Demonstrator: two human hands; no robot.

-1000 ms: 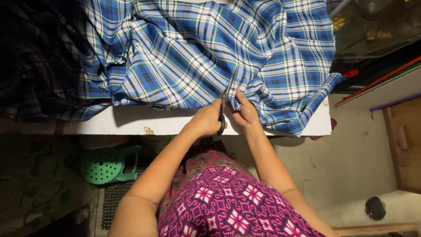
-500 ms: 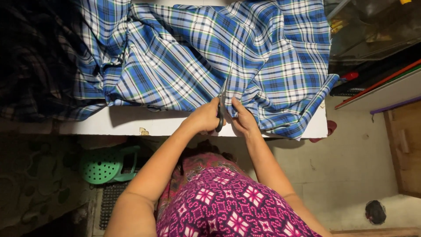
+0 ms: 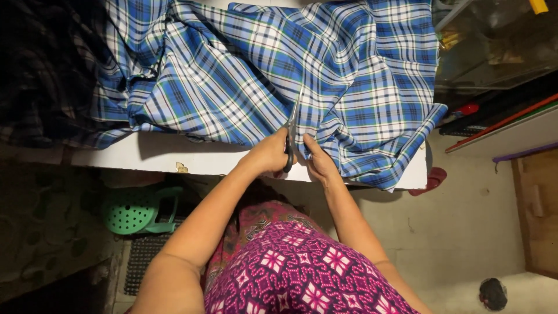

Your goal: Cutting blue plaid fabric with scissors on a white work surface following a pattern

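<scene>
Your hands meet at the near edge of the blue, white and green plaid cloth (image 3: 279,75), scissors in the left.

Your left hand (image 3: 268,154) is closed around the dark handles of a pair of metal scissors (image 3: 289,139); the blades point away from you into the cloth, and how far they gape you cannot tell; your right hand (image 3: 318,161) lies just beside it, fingers pressed on the fabric at the cut; the cloth spreads in folds over the white table (image 3: 168,156) and hangs over its right corner; below the table's near edge sits a green perforated plastic stool (image 3: 135,210); a red sandal (image 3: 431,180) lies on the floor at the right.
</scene>
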